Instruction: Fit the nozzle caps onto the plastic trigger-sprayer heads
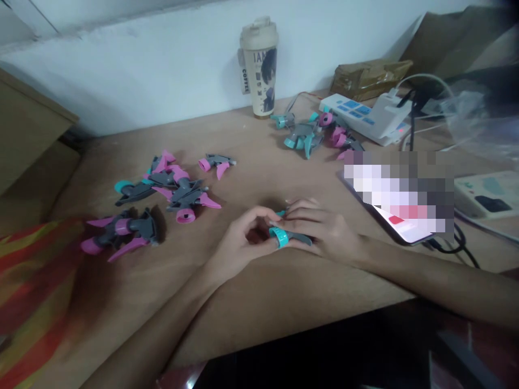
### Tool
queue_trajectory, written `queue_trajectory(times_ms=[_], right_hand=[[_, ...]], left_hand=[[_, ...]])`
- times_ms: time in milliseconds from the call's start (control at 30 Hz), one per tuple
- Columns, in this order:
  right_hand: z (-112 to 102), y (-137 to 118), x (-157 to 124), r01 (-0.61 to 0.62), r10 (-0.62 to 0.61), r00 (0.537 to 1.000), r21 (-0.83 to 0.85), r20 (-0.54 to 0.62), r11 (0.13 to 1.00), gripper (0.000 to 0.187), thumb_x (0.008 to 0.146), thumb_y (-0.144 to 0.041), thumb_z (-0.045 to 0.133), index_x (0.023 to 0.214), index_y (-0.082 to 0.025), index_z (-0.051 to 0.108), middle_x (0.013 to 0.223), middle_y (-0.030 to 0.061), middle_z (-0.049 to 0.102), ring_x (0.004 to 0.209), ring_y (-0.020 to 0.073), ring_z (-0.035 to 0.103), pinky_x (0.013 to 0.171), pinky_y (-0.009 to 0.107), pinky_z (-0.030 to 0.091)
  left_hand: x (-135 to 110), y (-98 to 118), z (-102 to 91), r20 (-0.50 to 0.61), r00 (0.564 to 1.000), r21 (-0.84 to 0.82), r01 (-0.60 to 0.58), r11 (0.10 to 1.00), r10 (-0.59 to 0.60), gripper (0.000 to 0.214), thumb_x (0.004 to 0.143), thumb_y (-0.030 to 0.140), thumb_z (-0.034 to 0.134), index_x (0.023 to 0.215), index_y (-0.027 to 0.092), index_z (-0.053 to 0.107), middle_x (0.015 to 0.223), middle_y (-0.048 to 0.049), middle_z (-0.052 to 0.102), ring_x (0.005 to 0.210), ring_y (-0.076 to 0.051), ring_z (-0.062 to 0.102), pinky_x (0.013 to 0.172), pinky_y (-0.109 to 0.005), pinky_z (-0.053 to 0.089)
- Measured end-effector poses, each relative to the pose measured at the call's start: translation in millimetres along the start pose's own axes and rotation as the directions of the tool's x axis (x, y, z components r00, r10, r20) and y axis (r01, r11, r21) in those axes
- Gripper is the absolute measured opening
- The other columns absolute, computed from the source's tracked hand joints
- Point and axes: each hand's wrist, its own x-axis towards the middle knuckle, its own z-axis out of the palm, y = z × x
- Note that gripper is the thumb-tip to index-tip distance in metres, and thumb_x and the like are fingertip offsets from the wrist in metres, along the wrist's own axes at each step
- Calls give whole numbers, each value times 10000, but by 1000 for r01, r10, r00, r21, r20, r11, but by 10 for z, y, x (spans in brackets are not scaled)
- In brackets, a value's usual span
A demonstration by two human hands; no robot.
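Observation:
Near the table's front edge, both hands meet around a grey trigger spray head with a teal screw collar [279, 236]. My left hand [242, 233] is closed, its thumb and fingertips at the collar. Lying over the grey body, my right hand [324, 222] has its fingers curled round it, hiding most of it. A bit of teal shows above the fingers. To the left lie several grey spray heads with pink or teal collars and triggers [186, 194]. Beyond the hands, a second group of teal and pink spray heads [302, 135] rests by the power strip.
A coffee tumbler [259, 70] stands against the wall. On the right are a power strip [348, 113] with a plugged-in charger, a phone [389, 210] with its cable, and a taped brown package [368, 78]. Red and yellow striped cloth [36, 286] hangs at the left.

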Motion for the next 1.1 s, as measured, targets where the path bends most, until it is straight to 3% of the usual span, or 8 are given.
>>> queue_trajectory(times_ms=[133, 267, 467, 600, 700, 900, 1000, 1100], right_hand=[[6, -9, 16, -11, 11, 1000, 5, -12, 1000, 214, 843, -281, 589, 1024, -177, 636, 838, 46, 668, 821, 153, 606, 919, 407, 481], [12, 0, 27, -74, 73, 997, -41, -16, 996, 200, 849, -327, 575, 988, -203, 646, 834, 41, 662, 847, 176, 591, 878, 410, 484], [7, -3, 32, -113, 112, 994, -87, -20, 990, 223, 840, -348, 586, 996, -203, 653, 839, 50, 667, 869, 198, 568, 766, 363, 467], [-5, -24, 27, -156, 152, 988, -154, -34, 976, 272, 838, -347, 592, 1071, -217, 640, 831, 44, 673, 832, 196, 563, 720, 351, 422], [-6, -27, 14, -164, 163, 986, -180, -24, 970, 274, 847, -346, 578, 1086, -226, 637, 842, 45, 670, 839, 195, 558, 718, 349, 401], [-1, -40, 23, -148, 152, 988, -196, 2, 969, 270, 847, -280, 582, 1106, -214, 619, 854, 39, 673, 842, 188, 555, 726, 345, 386], [-36, -70, 48, -165, 166, 986, -212, -13, 963, 245, 858, -319, 565, 1070, -216, 632, 853, 39, 677, 826, 191, 570, 706, 347, 392], [-85, -91, 57, -278, 263, 959, -182, -103, 943, 246, 830, -394, 593, 1000, -223, 643, 855, 38, 681, 804, 197, 602, 692, 347, 434]], left_hand=[[-18, 32, 22, -30, 1000, -14, -2, 1000, 1, 254, 720, 168, 640, 954, 208, 550, 804, -5, 609, 701, -138, 574, 605, -238, 449], [-36, 43, 44, -95, 993, 60, -69, 996, 75, 293, 726, 132, 606, 1007, 206, 563, 878, -28, 630, 780, -164, 600, 641, -255, 487], [-25, -44, 80, -169, 982, 51, -76, 996, 83, 261, 765, 176, 606, 1017, 214, 547, 949, -32, 617, 777, -149, 599, 624, -243, 495], [-21, -70, 90, -302, 948, 126, -66, 990, 101, 165, 748, 213, 648, 879, 198, 550, 838, -9, 603, 723, -132, 583, 595, -223, 466], [-42, -25, 112, -306, 934, 320, -82, 944, 185, 27, 768, 203, 620, 791, 191, 610, 806, -13, 607, 726, -136, 576, 602, -229, 458], [-109, 85, 214, -351, 881, 561, -75, 824, 319, 92, 751, 126, 607, 735, 205, 652, 727, 18, 596, 593, -95, 536, 580, -219, 455], [-85, 49, 134, -424, 844, 567, -34, 823, 327, 93, 743, 134, 613, 719, 217, 647, 740, 22, 602, 616, -104, 546, 596, -224, 470], [-16, -26, -41, -553, 802, 412, 29, 911, 225, 53, 773, 218, 611, 745, 208, 654, 760, 6, 609, 680, -128, 563, 587, -227, 492]])
